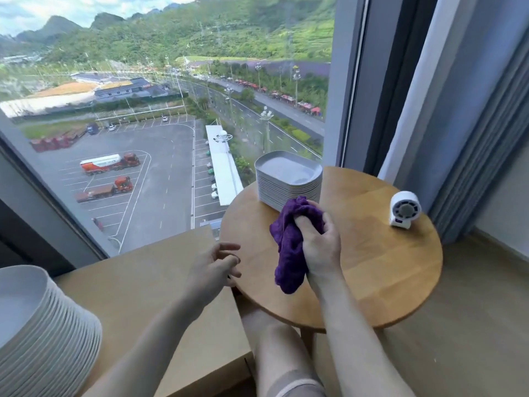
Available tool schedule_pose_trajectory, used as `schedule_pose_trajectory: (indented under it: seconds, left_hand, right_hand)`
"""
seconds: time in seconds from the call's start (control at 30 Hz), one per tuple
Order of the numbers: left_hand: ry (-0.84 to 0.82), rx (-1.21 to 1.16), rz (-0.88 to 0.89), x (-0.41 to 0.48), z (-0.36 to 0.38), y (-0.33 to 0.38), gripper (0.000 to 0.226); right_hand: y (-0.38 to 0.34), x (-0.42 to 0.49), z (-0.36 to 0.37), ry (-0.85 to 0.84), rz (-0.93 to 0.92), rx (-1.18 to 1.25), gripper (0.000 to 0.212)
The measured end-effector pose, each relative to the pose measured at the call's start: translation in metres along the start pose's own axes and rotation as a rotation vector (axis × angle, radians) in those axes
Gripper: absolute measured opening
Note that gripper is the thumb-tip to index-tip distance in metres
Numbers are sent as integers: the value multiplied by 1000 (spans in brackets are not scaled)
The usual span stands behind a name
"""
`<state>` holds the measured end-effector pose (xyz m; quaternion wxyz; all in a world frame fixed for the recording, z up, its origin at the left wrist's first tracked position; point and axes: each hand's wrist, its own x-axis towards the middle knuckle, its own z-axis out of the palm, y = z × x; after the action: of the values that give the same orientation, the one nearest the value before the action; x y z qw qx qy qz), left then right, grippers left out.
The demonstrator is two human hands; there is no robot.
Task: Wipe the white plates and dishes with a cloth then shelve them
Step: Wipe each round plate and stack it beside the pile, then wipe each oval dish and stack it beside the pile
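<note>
A stack of white squarish dishes (289, 181) stands at the far side of a round wooden table (386, 267). My right hand (320, 247) grips a purple cloth (289, 247) just in front of that stack, above the tabletop. A tall stack of round white plates (43, 328) sits at the lower left on a brown box. My left hand (214, 267) hovers with loosely spread fingers by the table's left edge and holds nothing.
The brown cardboard box (143, 287) fills the space left of the table. A small white fan (405, 209) stands on the table's right side. A large window (143, 110) is straight ahead, a curtain (472, 110) on the right. My knee (274, 339) is under the table.
</note>
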<state>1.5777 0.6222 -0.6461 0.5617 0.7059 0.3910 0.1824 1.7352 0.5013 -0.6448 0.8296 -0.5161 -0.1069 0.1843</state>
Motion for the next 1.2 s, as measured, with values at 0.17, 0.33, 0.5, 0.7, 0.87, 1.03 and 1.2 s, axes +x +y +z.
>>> schedule_pose_trajectory:
  seconds: [0.17, 0.33, 0.5, 0.7, 0.87, 1.03, 1.2]
  left_hand:
    - [-39, -102, -24, 57, 20, 22, 21]
    - [-37, -110, -51, 112, 35, 48, 20]
    - [-10, -113, -30, 175, 46, 71, 17]
    - [-35, -65, -39, 242, 60, 86, 86]
    - [-86, -172, -95, 280, 80, 80, 25]
    - [-153, -186, -220, 313, 76, 66, 86]
    - [-209, -202, -213, 328, 77, 59, 68]
  right_hand:
    - [-27, 62, -15, 57, -60, -49, 36]
    - [-28, 111, -38, 95, -116, -210, 23]
    - [-20, 150, -48, 132, -139, -373, 32]
    - [0, 190, -43, 217, -49, -398, 36]
    - [13, 218, -35, 274, -67, -575, 48]
    - [25, 221, -26, 261, 102, -566, 84]
    - [35, 231, -30, 164, 265, -408, 97]
